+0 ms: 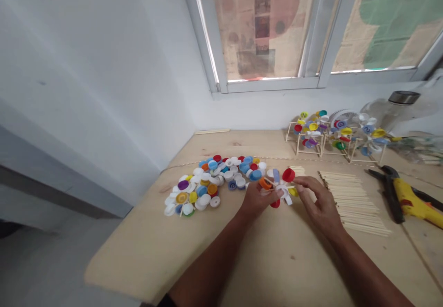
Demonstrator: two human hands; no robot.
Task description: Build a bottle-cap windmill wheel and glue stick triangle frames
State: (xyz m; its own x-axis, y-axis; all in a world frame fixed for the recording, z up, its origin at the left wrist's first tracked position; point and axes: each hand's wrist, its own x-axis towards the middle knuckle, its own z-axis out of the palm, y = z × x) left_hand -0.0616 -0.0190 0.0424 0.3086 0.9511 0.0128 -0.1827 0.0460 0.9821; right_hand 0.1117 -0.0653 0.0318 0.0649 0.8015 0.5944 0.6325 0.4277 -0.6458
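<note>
Both of my hands meet over a small pinwheel of bottle caps on sticks (282, 185) at the middle of the wooden table (221, 251). My left hand (254, 199) grips its left side, fingers curled by an orange cap. My right hand (316, 201) pinches a thin stick at the wheel's right side, by a yellow cap. A red cap (288, 174) stands at the wheel's top.
A heap of several coloured bottle caps (211, 182) lies to the left. A row of wooden sticks (349, 201) lies right of my right hand. Finished cap wheels on stick frames (332, 136) stand at the back. A yellow glue gun (411, 201) lies at the far right, a jar (398, 106) behind.
</note>
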